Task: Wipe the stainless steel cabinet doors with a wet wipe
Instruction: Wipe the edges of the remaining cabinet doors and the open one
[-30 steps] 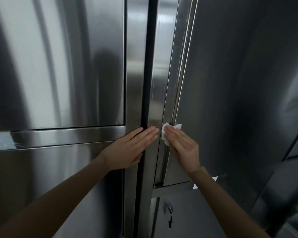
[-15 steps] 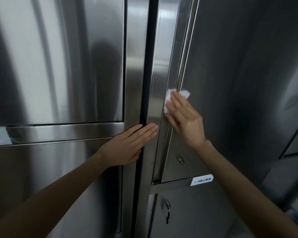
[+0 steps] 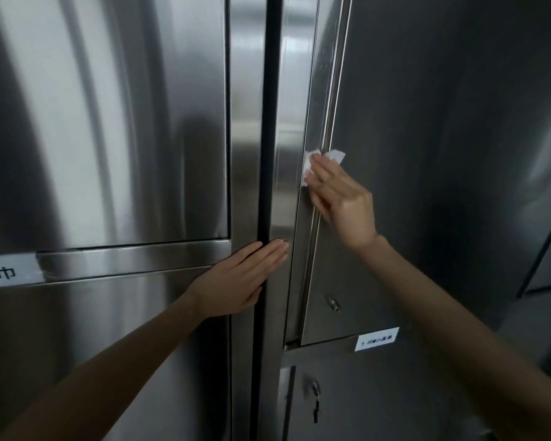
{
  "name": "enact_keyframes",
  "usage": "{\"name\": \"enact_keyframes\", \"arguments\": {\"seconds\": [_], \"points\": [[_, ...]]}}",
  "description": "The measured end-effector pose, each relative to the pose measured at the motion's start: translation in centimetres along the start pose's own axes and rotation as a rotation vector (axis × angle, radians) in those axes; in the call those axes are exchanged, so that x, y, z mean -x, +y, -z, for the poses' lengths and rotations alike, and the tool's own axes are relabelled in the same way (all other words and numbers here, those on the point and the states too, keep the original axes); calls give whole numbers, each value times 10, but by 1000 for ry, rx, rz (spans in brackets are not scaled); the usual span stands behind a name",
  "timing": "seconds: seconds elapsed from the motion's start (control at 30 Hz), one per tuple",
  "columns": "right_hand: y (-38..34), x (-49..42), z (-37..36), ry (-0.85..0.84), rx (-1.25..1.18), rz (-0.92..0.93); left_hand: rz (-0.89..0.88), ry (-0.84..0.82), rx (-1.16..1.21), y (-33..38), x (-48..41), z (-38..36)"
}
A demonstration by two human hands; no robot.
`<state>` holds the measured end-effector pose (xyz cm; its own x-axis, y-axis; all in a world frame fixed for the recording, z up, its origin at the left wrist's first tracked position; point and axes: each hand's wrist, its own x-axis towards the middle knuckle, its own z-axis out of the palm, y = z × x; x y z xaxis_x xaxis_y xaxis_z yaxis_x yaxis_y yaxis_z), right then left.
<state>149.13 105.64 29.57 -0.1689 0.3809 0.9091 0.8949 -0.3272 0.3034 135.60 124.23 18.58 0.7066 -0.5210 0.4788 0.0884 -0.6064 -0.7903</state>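
Wet wipe higher up door edge — right grip flat on it, left grip flat.

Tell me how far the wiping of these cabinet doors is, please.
Done: nothing certain; no door shows clear wet marks. In hand: the right hand presses the wipe flat on the left edge of the right door, while the left hand rests on the frame. Left, probably: that door's wide face, the left door and the lower door.
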Motion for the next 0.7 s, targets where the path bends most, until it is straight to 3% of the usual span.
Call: {"name": "enact_keyframes", "arguments": {"seconds": [0.1, 0.23, 0.27, 0.33, 0.43, 0.53, 0.7], "points": [[-15, 47, -13, -26, -24, -12, -10, 0, -5, 1, 0, -1], [-41, 123, -25, -227, -121, -142, -20, -19, -14, 2, 1, -2], [-48, 135, -26, -196, -125, -153, -20, -21, -7, 2, 1, -3], [-63, 164, -26, -175, -347, -267, -17, -19, 16, 0, 2, -4], [-65, 204, -33, -406, -343, -126, 3, 4, 77, 3, 1, -5], [-79, 239, -39, -574, -368, -175, 168, 51, 174, 28, -4, -1], [-93, 264, -40, -487, -325, -29, 440, 51, 343, 78, -8, 1]]}}
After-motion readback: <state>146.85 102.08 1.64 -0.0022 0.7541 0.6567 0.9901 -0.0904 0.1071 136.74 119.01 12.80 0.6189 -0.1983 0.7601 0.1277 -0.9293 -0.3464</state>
